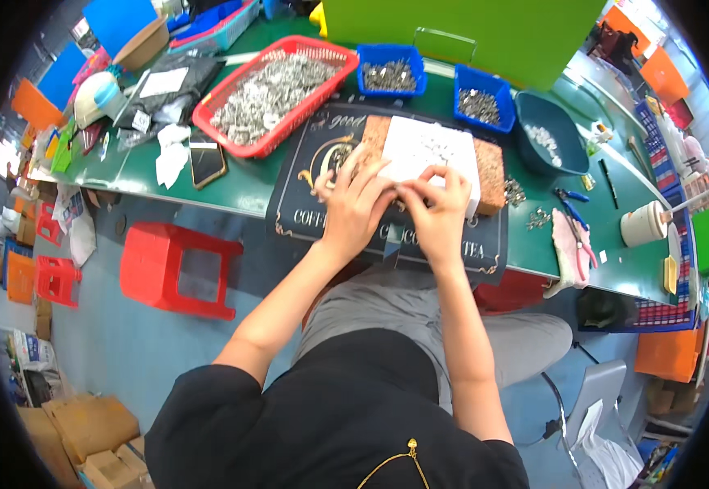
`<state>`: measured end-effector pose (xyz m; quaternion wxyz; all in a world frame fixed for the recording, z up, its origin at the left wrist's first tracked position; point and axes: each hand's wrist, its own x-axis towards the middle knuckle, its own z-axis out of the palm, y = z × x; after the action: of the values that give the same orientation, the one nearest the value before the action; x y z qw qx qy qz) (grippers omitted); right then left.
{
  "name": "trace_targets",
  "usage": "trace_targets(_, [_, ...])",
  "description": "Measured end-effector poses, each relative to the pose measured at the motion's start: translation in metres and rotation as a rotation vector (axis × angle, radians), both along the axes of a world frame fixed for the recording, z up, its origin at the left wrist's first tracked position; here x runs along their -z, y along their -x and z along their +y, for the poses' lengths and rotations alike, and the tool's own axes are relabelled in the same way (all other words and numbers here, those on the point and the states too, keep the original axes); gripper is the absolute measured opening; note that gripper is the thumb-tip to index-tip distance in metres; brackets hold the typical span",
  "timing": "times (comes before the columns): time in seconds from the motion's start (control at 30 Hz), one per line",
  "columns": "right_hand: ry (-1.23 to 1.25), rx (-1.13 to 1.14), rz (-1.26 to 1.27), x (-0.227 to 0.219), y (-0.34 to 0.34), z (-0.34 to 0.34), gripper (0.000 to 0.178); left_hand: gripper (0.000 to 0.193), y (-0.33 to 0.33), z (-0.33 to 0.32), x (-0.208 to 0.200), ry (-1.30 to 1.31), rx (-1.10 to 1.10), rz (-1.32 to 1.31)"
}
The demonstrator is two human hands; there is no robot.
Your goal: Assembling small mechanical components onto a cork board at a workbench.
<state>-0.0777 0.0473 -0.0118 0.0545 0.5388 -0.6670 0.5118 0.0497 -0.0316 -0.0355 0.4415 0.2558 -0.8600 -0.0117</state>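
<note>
Over the near edge of a white slab [401, 140], the fingertips of both hands meet. My left hand [351, 210] is pinched at the thumb and forefinger, its other fingers bent over the slab's left side. From the right, my right hand [440, 213] pinches at the same spot. Whatever sits between the fingertips is too small and covered to make out. Several small whitish pieces [437, 150] lie on the slab. It rests on a brown, speckled, cork-like block [489, 178], which lies on a black printed mat [296, 173].
Behind the mat stand a red basket [208, 104] of silvery parts, two blue trays [392, 92] [501, 125] and a dark teal basin [562, 114]. Blue-handled pliers [572, 196], pink-handled pliers [587, 247] and a white canister [639, 226] are at right; a phone [207, 164] lies left.
</note>
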Motion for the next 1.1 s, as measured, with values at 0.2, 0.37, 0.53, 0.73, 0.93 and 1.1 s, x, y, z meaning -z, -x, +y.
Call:
trace_targets(0.2, [0.035, 0.181, -0.183, -0.002, 0.010, 0.044, 0.018, 0.022, -0.048, -0.068, -0.049, 0.003, -0.386, -0.100])
trace_targets(0.37, [0.077, 0.464, -0.270, 0.018, 0.085, 0.091, 0.018, 0.028, -0.122, -0.179, -0.037, -0.059, -0.744, -0.416])
trace_targets(0.53, [-0.090, 0.645, -0.072, 0.030, 0.126, 0.111, 0.018, 0.031, -0.084, -0.142, -0.040, 0.227, -0.618, -0.236])
trace_targets(0.73, [-0.155, 0.638, 0.199, 0.030, 0.128, 0.097, 0.011, 0.019, -0.028, -0.044, -0.047, -0.181, -0.118, -0.152])
trace_targets(0.93, [-0.227, 0.469, 0.231, 0.026, 0.125, 0.099, 0.012, 0.013, -0.020, -0.043, -0.043, -0.224, -0.206, -0.190])
trace_targets(1.1, [-0.261, 0.497, 0.195, 0.020, 0.120, 0.101, 0.019, 0.034, -0.043, -0.057, -0.030, -0.192, -0.366, -0.268])
